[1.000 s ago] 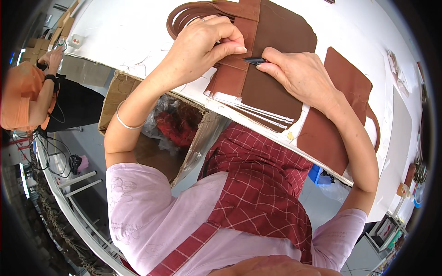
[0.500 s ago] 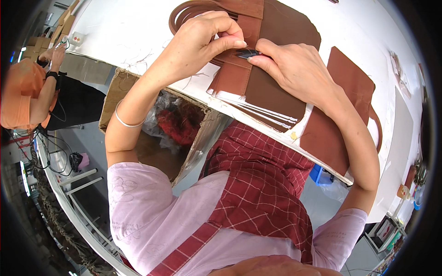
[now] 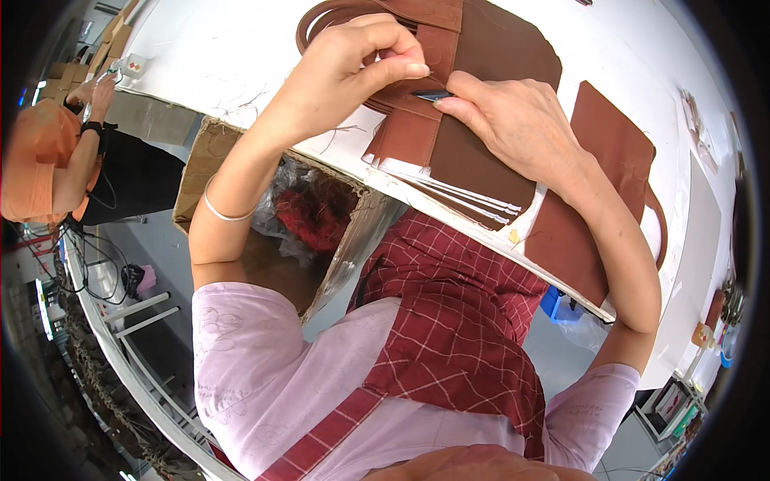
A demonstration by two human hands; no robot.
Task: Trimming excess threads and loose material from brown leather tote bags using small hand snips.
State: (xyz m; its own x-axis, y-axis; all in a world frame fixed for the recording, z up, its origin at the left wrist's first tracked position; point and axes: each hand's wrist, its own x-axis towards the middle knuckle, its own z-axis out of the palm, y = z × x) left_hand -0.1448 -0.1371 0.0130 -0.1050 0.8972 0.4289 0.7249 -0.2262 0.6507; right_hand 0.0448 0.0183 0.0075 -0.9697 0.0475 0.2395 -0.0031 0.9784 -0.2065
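My left hand (image 3: 353,68) pinches thumb against fingers over the brown leather piece, on what looks like a fine thread running toward the blades. My right hand (image 3: 517,124) is closed round small thread snips (image 3: 431,94); only their dark blades show, pointing left, with the handles hidden in the palm. Beneath both hands lies the brown leather piece (image 3: 489,168), with a reddish-brown strip across it, white zipper-like strips (image 3: 473,196) at its near edge and coiled leather straps (image 3: 317,24) at its far left.
A second reddish-brown leather piece (image 3: 593,192) with a strap lies to the right on the white table (image 3: 216,48). Below the table's left edge stands a cardboard box (image 3: 321,276) holding clear plastic and red scraps. At far left a person in orange (image 3: 44,164) works. Loose threads lie near the box.
My left hand has risen slightly away from the snips. The blades looked parted before and now appear closer together. The leather has shifted very slightly.
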